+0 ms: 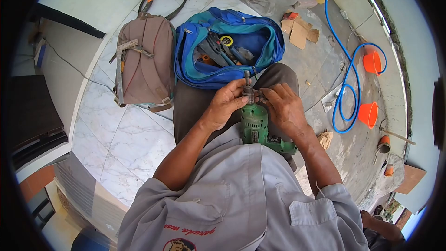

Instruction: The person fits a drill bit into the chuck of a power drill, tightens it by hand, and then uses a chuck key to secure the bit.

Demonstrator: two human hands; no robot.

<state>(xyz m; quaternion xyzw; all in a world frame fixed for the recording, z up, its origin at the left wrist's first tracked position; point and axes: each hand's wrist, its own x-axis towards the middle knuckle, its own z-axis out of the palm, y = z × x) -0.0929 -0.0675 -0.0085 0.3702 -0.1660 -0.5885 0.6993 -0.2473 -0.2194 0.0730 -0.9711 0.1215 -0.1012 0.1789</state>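
Observation:
A green electric drill (254,125) rests in the lap, nose pointing away from me, its handle toward the right. In its dark metal chuck (249,94) sits a thick bit or socket (247,78), standing out past the jaws. My left hand (226,103) is closed around the chuck from the left, thumb and fingers pressed to it. On the other side, my right hand (281,103) is closed by the chuck, pinching a small dark metal piece like a chuck key (261,95), mostly hidden by the fingers.
A blue open bag (204,80) of tools lies ahead, beside a brown backpack (144,60) with a hammer on it. To the right are a blue hose (346,83), orange buckets (368,114) and torn cardboard (299,32). Another person's arm (383,227) shows at lower right.

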